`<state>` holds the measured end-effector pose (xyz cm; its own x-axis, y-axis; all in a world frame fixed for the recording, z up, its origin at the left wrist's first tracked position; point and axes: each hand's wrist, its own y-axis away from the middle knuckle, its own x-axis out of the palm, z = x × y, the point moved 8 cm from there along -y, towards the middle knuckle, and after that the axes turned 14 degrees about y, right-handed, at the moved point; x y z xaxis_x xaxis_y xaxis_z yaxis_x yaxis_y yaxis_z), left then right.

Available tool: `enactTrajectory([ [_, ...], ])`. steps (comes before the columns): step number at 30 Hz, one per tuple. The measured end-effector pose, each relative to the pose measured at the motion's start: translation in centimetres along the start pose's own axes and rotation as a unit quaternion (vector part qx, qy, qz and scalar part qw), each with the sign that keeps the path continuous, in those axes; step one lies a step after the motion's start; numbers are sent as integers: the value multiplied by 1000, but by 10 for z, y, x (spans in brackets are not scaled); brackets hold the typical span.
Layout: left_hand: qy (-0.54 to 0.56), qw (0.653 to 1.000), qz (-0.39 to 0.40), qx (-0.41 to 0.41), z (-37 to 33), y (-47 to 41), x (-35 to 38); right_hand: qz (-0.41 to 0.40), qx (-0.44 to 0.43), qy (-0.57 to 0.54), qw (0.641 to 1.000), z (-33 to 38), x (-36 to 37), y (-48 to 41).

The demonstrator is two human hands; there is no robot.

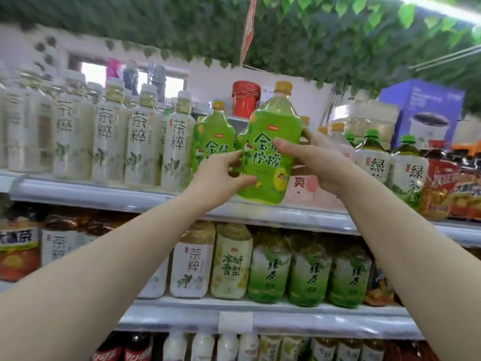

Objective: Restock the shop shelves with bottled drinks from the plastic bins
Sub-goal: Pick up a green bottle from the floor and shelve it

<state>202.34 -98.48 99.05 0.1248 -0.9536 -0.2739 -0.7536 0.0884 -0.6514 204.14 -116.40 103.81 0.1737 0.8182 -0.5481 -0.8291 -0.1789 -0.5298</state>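
A large green kumquat-lemon drink bottle (270,142) with a yellow cap stands at the front edge of the top shelf (104,194), tilted slightly left. My right hand (312,160) grips its right side, thumb across the label. My left hand (221,175) holds its lower left side, fingers reaching behind and thumb under the label. A matching green bottle (214,136) stands just left of it on the same shelf.
White tea bottles (138,142) fill the top shelf on the left. Green-tea bottles (406,170) and a pink-labelled bottle (304,188) stand on the right. The lower shelf (260,316) holds more drinks. A red tin (246,97) and a blue box (421,113) sit behind.
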Motion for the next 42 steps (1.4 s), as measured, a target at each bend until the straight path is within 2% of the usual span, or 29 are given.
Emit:
enactTrajectory([
  [5, -67, 992, -89, 60, -3, -22, -7, -37, -49, 22, 998, 1, 2, -33],
  [8, -115, 985, -114, 67, 6, -29, -6, -40, -79, 16, 996, -5, 8, -39],
  [12, -126, 979, -145, 65, 21, -30, -2, -31, -77, 26, 996, -16, 18, -40],
  [17, -150, 973, -162, 65, 33, -23, 3, -27, -90, 47, 994, -21, 27, -42],
  [23, -171, 968, -171, 62, 33, -25, 4, -12, -59, 45, 997, -30, 30, -55],
  [29, -179, 963, -194, 61, 40, -26, 8, -33, -71, 59, 995, -30, 32, -53],
  [33, -174, 962, -191, 84, 36, -25, 16, -81, -54, 55, 994, -33, 25, -54],
  [35, -189, 960, -188, 83, 35, -27, 19, -88, -49, 100, 990, -30, 24, -56],
  [38, -201, 960, -183, 62, 41, -29, 21, -95, -70, 225, 967, -24, 27, -56],
  [42, -207, 959, -175, 85, 44, -30, 25, -112, -63, 279, 951, -25, 30, -55],
])
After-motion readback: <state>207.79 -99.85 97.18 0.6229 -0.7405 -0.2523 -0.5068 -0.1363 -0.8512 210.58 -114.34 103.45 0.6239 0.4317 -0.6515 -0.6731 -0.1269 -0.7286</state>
